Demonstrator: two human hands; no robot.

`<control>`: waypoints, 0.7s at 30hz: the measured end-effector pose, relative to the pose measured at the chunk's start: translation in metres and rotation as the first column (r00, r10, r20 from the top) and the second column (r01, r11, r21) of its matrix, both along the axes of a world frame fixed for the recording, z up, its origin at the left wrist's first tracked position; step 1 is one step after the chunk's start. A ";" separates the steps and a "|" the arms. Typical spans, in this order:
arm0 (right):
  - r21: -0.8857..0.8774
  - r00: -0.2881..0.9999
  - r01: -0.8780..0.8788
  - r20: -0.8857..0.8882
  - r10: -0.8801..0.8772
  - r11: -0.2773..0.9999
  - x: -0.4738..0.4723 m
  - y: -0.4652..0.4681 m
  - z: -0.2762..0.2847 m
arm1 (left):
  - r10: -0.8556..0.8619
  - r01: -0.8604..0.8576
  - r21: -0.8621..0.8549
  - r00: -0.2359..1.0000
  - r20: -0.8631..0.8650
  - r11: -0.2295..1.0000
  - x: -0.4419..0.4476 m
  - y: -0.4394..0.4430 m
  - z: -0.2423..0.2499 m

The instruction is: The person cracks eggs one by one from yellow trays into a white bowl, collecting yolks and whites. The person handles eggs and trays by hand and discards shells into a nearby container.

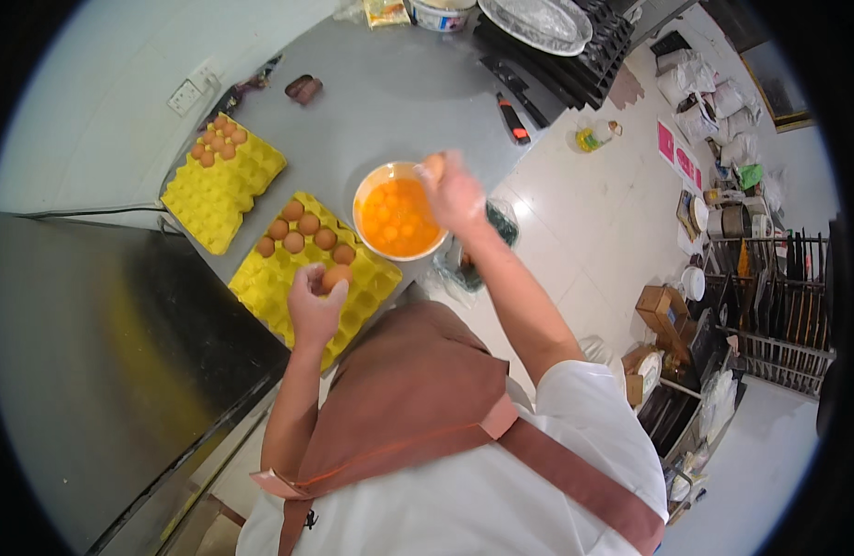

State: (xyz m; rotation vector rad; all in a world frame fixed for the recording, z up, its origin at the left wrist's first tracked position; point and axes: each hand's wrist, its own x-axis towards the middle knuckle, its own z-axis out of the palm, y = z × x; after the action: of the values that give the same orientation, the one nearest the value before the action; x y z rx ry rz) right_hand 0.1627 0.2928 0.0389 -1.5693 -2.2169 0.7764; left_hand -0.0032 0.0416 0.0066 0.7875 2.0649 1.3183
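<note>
My left hand (317, 300) grips a brown egg (338, 277) just above the near yellow egg tray (288, 274). Several more brown eggs (294, 242) sit in that tray's far part, while many of its cups hold nothing. Over the right rim of a round white bowl (363, 233), my right hand (456, 193) holds an egg (434, 167); motion blurs it, so I cannot tell whether its shell is cracked. Inside the bowl lie many raw egg yolks (397, 215) in orange liquid.
A second yellow tray (211, 201) with several eggs stands by the wall. An orange-and-black utility knife (513, 119) and a long dark blade (517, 90) lie near the table's right edge. A plastic-lined bin (500, 226) stands beside the bowl; a bottle of yellow liquid (593, 137) is on the floor.
</note>
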 end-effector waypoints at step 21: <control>-0.230 0.885 0.006 -0.452 -0.112 0.973 0.077 -0.016 -0.038 | -0.167 0.169 -0.004 0.977 0.133 0.986 0.081 0.120 0.031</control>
State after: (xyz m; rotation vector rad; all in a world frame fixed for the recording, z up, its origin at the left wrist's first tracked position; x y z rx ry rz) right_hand 0.2394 0.2766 0.0010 -1.3541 -1.7744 1.2684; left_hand 0.0781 0.1618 0.0377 0.8260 1.8599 1.2263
